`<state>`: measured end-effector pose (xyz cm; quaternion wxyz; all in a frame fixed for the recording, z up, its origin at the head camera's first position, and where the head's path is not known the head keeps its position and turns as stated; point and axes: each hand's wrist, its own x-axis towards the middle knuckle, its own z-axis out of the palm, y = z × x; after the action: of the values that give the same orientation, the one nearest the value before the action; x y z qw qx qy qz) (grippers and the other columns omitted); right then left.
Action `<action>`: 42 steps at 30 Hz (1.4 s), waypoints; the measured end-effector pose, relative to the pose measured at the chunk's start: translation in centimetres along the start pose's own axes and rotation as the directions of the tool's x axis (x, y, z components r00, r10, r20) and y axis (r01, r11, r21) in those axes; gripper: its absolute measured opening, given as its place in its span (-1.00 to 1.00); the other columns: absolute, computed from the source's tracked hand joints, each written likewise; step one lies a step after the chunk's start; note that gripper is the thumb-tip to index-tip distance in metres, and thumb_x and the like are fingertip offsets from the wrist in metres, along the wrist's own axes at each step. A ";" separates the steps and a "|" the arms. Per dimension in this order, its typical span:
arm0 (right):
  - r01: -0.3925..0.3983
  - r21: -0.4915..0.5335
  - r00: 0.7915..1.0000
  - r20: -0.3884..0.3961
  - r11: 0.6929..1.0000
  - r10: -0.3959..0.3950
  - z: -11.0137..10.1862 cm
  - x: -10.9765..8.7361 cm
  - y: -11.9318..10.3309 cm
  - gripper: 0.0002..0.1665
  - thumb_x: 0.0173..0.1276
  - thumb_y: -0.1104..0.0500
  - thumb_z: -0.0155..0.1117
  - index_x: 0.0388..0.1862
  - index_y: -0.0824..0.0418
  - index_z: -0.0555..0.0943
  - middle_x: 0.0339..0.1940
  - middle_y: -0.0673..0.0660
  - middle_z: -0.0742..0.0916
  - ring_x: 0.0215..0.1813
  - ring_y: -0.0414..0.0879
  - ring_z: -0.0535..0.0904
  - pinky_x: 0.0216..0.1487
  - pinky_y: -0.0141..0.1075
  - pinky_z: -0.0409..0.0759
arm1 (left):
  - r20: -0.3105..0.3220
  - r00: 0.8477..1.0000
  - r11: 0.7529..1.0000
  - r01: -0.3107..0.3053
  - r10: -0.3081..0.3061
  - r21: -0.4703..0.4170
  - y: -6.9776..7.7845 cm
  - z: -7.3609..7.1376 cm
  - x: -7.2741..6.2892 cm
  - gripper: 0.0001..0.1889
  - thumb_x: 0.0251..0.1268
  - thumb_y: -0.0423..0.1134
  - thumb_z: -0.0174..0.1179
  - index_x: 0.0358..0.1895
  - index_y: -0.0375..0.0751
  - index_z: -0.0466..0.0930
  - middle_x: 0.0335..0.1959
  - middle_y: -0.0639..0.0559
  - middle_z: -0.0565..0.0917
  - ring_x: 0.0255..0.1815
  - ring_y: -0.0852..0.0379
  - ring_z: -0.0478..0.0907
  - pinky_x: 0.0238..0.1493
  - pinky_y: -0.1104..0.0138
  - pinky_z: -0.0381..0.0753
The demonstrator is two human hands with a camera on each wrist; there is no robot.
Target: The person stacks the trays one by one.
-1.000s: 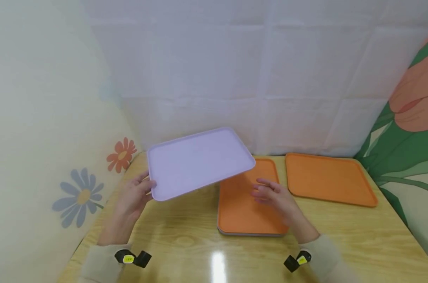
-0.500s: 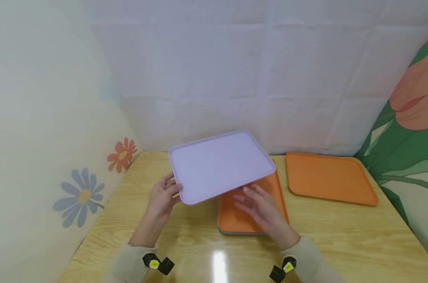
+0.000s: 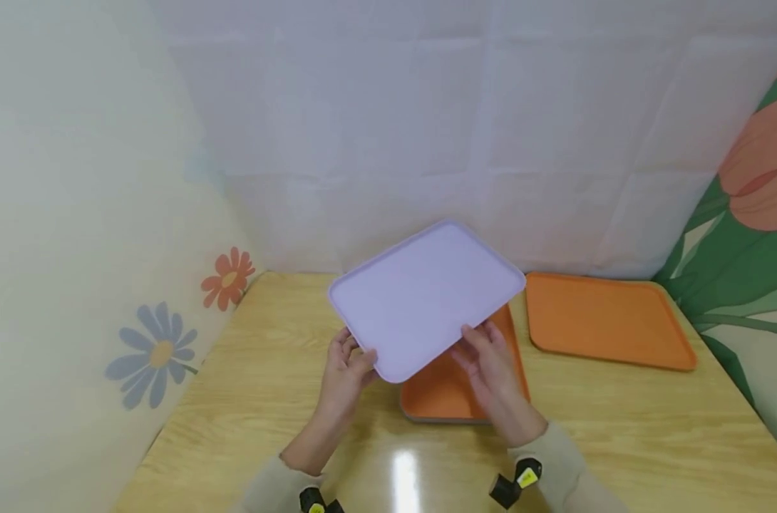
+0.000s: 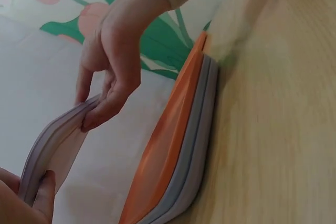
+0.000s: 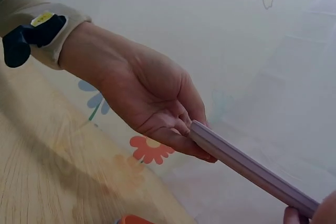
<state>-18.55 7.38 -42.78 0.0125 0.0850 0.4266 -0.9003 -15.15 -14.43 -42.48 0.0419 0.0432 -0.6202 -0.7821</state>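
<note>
A lavender tray (image 3: 427,299) is held in the air, tilted, with one corner toward the person. My left hand (image 3: 343,374) pinches its left short side, thumb on top and fingers beneath. On the near long side, my right hand (image 3: 496,377) grips the rim between thumb and fingers. Below the tray lies a stack topped by an orange tray (image 3: 436,399), partly covered from the head view. Grey and bluish tray edges (image 4: 197,124) show under that orange one in the left wrist view. The lavender rim looks layered there; I cannot tell whether it is one tray or more.
Another orange tray (image 3: 609,320) lies on the wooden table (image 3: 254,399) at the back right. A white cloth (image 3: 363,128) hangs behind the table. Painted flower walls stand at the left and right sides.
The lavender tray has moved right, over the stack, and turned so its right end points farther back. My right hand came from above the stack to grip its near rim; my left hand kept hold.
</note>
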 end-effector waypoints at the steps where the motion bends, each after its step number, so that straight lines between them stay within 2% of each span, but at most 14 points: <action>1: 0.007 -0.013 1.000 -0.026 1.000 -0.008 -0.1 0.1 -0.1 -0.69 0.49 0.38 0.12 0.16 0.24 0.41 -0.21 -0.04 0.65 -0.19 -0.16 0.65 -0.17 -0.28 0.70 | -0.001 1.000 1.000 -0.004 0.004 -0.009 -0.2 0.4 -0.2 -0.30 0.39 -0.53 0.03 0.52 -0.37 -0.07 0.20 -0.19 0.37 -0.06 0.19 0.58 -0.08 0.32 0.70; 4: 0.025 -0.033 0.997 -0.071 0.999 -0.028 -0.5 0.5 -0.4 -0.76 0.44 0.39 0.16 0.05 0.27 0.47 -0.28 -0.05 0.66 -0.28 -0.16 0.65 -0.28 -0.32 0.67 | -0.018 1.000 0.999 -0.013 0.012 -0.052 -0.5 1.3 -0.7 -0.31 0.34 -0.53 0.06 0.48 -0.37 -0.02 0.14 -0.16 0.39 -0.13 0.21 0.61 -0.14 0.31 0.71; 9: 0.041 -0.010 0.999 -0.011 0.999 -0.041 -2.0 1.0 -1.1 -0.80 0.36 0.38 0.22 -0.08 0.20 0.58 -0.32 -0.06 0.73 -0.32 -0.19 0.67 -0.32 -0.34 0.69 | -0.044 0.999 0.995 0.009 -0.013 -0.102 -0.3 1.5 -0.6 -0.38 0.39 -0.43 0.11 0.43 -0.36 0.06 0.11 -0.14 0.44 -0.15 0.15 0.61 -0.09 0.20 0.75; 14: -0.006 -0.043 1.000 0.014 0.999 0.006 -3.3 1.3 -2.1 -0.74 0.35 0.38 0.23 0.00 0.21 0.58 -0.33 -0.05 0.75 -0.30 -0.19 0.68 -0.27 -0.33 0.71 | -0.045 0.997 0.985 0.055 -0.063 -0.165 0.3 -0.2 0.6 -0.46 0.50 -0.24 0.08 0.40 -0.24 0.10 0.09 -0.09 0.48 -0.19 0.11 0.66 -0.03 0.10 0.75; 18: -0.066 -0.119 0.997 0.025 0.991 0.069 -4.2 1.7 -3.2 -0.58 0.43 0.43 0.07 0.25 0.34 0.46 -0.29 -0.06 0.75 -0.25 -0.20 0.69 -0.21 -0.33 0.72 | 0.048 0.997 0.981 0.060 -0.052 -0.183 1.2 -2.4 2.2 -0.56 0.57 -0.17 -0.06 0.37 -0.22 0.12 0.11 -0.04 0.42 -0.17 0.13 0.65 -0.03 0.07 0.75; 21: -0.098 -0.181 0.988 0.100 0.979 0.118 -5.0 1.9 -4.2 -0.46 0.47 0.44 -0.01 0.42 0.40 0.30 -0.27 -0.08 0.75 -0.20 -0.22 0.69 -0.14 -0.35 0.72 | 0.154 0.986 0.989 0.082 -0.062 -0.122 2.1 -3.7 3.4 -0.50 0.57 -0.17 -0.16 0.44 -0.26 0.05 0.15 -0.05 0.36 -0.13 0.16 0.62 -0.12 0.21 0.74; 24: -0.110 -0.234 0.972 0.179 0.966 0.154 -6.1 1.9 -5.1 -0.44 0.48 0.43 -0.03 0.45 0.38 0.29 -0.25 -0.09 0.76 -0.17 -0.23 0.69 -0.11 -0.35 0.71 | 0.245 0.960 0.991 0.136 -0.133 0.004 2.9 -4.3 4.4 -0.41 0.56 -0.15 -0.16 0.53 -0.27 -0.02 0.23 -0.11 0.37 -0.09 0.18 0.61 -0.21 0.32 0.69; 28: -0.103 -0.279 0.944 0.274 0.955 0.182 -7.4 2.1 -5.9 -0.60 0.48 0.42 -0.01 0.21 0.20 0.53 -0.22 -0.06 0.78 -0.15 -0.22 0.70 -0.10 -0.33 0.71 | 0.323 0.916 0.967 0.191 -0.238 0.169 3.1 -4.2 5.7 -0.36 0.56 -0.13 -0.06 0.56 -0.31 0.03 0.28 -0.16 0.42 -0.03 0.14 0.61 -0.14 0.29 0.69; 30: -0.100 -0.295 0.931 0.308 0.950 0.194 -7.8 2.2 -6.1 -0.65 0.48 0.42 0.00 0.11 0.15 0.56 -0.21 -0.04 0.78 -0.15 -0.21 0.71 -0.10 -0.32 0.72 | 0.349 0.898 0.954 0.200 -0.269 0.222 2.8 -3.7 6.2 -0.37 0.56 -0.14 -0.02 0.55 -0.31 0.08 0.28 -0.20 0.45 0.01 0.11 0.61 -0.07 0.23 0.70; 31: -0.100 -0.307 0.926 0.319 0.946 0.202 -8.0 2.2 -6.2 -0.66 0.49 0.41 0.00 0.13 0.17 0.55 -0.20 -0.04 0.78 -0.15 -0.21 0.71 -0.10 -0.32 0.72 | 0.359 0.891 0.949 0.196 -0.278 0.249 2.6 -3.5 6.4 -0.38 0.56 -0.15 -0.01 0.55 -0.31 0.11 0.27 -0.21 0.47 0.03 0.09 0.61 -0.05 0.20 0.70; 33: -0.102 -0.336 0.920 0.326 0.936 0.218 -8.2 2.3 -6.5 -0.58 0.50 0.40 0.02 0.29 0.27 0.46 -0.20 -0.04 0.78 -0.16 -0.21 0.71 -0.11 -0.32 0.72 | 0.374 0.884 0.940 0.173 -0.280 0.293 2.2 -3.0 6.7 -0.38 0.54 -0.19 0.02 0.55 -0.31 0.13 0.27 -0.24 0.49 0.07 0.06 0.59 -0.03 0.14 0.71; 36: -0.107 -0.399 0.924 0.299 0.911 0.240 -8.3 2.5 -6.9 -0.34 0.50 0.36 0.08 0.53 0.44 0.19 -0.19 -0.06 0.78 -0.14 -0.22 0.70 -0.08 -0.33 0.71 | 0.378 0.884 0.926 0.137 -0.274 0.352 1.8 -2.5 6.9 -0.36 0.47 -0.27 0.07 0.55 -0.31 0.16 0.24 -0.30 0.50 0.08 -0.01 0.58 -0.07 0.05 0.73; 38: -0.108 -0.445 0.931 0.269 0.889 0.248 -8.4 2.7 -7.1 -0.23 0.50 0.34 0.11 0.57 0.50 0.07 -0.19 -0.09 0.78 -0.13 -0.22 0.70 -0.07 -0.34 0.71 | 0.373 0.886 0.919 0.129 -0.275 0.373 1.6 -2.3 6.9 -0.34 0.42 -0.33 0.09 0.55 -0.29 0.16 0.21 -0.32 0.51 0.07 -0.04 0.57 -0.12 0.02 0.74; 42: -0.094 -0.517 0.944 0.225 0.851 0.241 -8.7 3.3 -7.4 -0.20 0.50 0.31 0.14 0.59 0.47 0.05 -0.19 -0.11 0.76 -0.12 -0.23 0.68 -0.04 -0.32 0.70 | 0.381 0.881 0.920 0.135 -0.281 0.367 1.1 -2.0 7.2 -0.32 0.38 -0.39 0.09 0.56 -0.28 0.14 0.17 -0.32 0.51 0.02 -0.05 0.57 -0.15 0.00 0.75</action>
<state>-21.25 18.90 -43.04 0.1740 -0.0128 0.6294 -0.7573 -22.00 -17.49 -41.94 -0.1879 -0.0549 -0.7275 -0.6576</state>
